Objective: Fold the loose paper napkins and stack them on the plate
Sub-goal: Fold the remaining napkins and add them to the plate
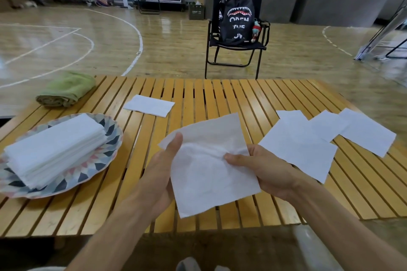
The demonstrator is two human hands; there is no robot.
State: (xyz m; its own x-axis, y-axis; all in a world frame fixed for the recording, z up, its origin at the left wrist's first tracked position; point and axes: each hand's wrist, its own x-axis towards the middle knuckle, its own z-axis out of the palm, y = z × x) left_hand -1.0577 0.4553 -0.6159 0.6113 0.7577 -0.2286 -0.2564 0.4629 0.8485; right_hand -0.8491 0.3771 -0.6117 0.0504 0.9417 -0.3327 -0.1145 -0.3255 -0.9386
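Note:
A loose white paper napkin point(209, 167) hangs unfolded above the middle of the slatted wooden table point(220, 94). My left hand point(160, 174) pinches its left edge with the thumb on top. My right hand point(262, 169) pinches its right side, and the paper crumples there. At the left stands a patterned plate point(110, 138) with a stack of folded napkins point(55, 149) on it. Several flat loose napkins point(308, 145) lie overlapping at the right. One folded napkin point(149, 105) lies alone further back.
A rolled green towel point(66, 90) lies at the table's back left corner. Beyond the table a black folding chair point(235, 46) carries a black backpack point(237, 22). The table's front edge runs just below my wrists.

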